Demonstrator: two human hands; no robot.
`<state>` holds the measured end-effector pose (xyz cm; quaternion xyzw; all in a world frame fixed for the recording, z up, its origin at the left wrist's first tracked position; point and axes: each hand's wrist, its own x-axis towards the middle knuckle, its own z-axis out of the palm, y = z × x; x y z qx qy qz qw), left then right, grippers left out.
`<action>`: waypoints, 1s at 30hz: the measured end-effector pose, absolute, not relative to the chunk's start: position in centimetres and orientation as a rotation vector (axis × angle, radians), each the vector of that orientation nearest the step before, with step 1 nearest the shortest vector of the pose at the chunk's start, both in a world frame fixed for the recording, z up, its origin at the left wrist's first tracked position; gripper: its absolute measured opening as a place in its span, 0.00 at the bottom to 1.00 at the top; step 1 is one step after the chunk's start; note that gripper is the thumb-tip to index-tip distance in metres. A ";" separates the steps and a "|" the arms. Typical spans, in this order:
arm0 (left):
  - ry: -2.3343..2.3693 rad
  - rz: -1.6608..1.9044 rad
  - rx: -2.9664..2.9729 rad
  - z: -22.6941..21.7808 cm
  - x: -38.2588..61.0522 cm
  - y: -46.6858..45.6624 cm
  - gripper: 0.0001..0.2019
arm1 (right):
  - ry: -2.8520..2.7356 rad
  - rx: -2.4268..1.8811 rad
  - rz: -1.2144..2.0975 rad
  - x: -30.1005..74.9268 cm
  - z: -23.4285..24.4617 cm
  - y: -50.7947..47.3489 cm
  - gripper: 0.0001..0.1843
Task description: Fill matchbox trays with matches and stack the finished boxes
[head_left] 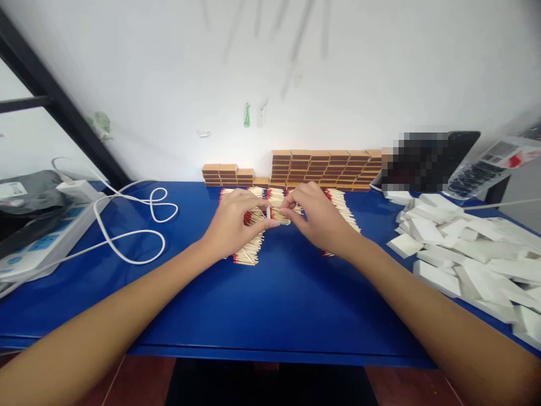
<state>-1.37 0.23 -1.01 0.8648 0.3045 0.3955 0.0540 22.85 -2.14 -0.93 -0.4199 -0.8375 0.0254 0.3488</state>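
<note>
Between my two hands, a small white matchbox tray (267,212) holds a layer of red-tipped matches (276,216). My left hand (237,219) is closed on the tray's left end, thumb in front and fingers behind. At the tray's right side, the thumb and fingers of my right hand (311,213) pinch together on the matches or the tray edge; which of these I cannot tell. Loose matches (249,251) lie in piles on the blue table around and beneath both hands, and another pile (344,210) shows beyond my right hand.
Brown-sided matchboxes (321,168) stand stacked along the wall. White trays (452,237) are heaped at the right, beside a dark tablet-like object (426,162) and a clear plastic container (477,175). A power strip (46,237) and looping white cable (127,262) lie at the left.
</note>
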 end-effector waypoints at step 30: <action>1.253 1.195 2.573 -0.1 -1.8 0.5 0.14 | -2.398 -1.444 -0.036 26.8 -1.9 0.8 0.08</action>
